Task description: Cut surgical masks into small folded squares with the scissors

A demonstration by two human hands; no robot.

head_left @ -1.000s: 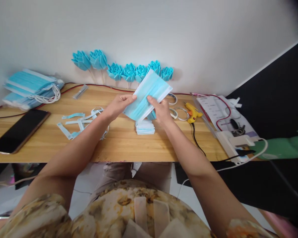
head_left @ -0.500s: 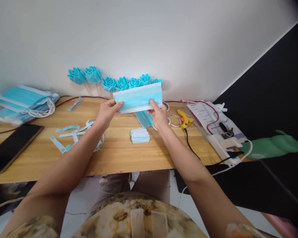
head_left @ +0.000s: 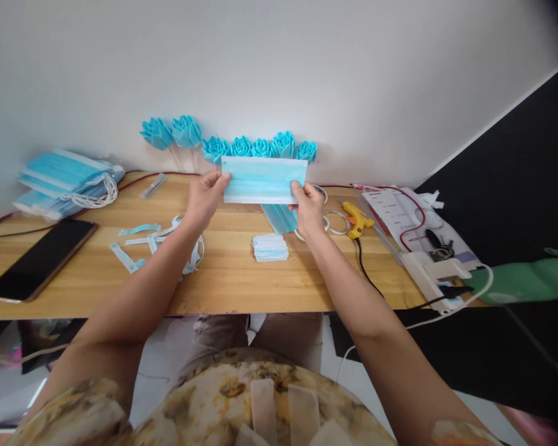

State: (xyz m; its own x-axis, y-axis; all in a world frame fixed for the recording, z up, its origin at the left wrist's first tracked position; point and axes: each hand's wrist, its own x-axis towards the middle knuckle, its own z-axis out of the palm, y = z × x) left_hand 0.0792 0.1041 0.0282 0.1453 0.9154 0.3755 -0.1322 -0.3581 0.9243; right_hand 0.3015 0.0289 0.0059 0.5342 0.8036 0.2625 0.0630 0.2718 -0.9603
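Observation:
A light-blue face mask sheet with white edges is stretched flat above the table, no ear loops showing on it. My left hand pinches its left edge, and my right hand grips the lower right edge, thumb on the front. Below it lies another blue mask piece, partly hidden by my right hand. A small stack of folded white-and-blue pieces rests on the table nearer to me. Cut mask strips lie beside my left forearm.
Several blue flowers on sticks lean along the wall. A mask pile and a phone are at left. To the right are a yellow glue gun, a power strip, keys and a green bottle.
The mask sheet has gone from tilted to nearly level, still held by both hands. The whole view has shifted slightly, so the table things appear farther right.

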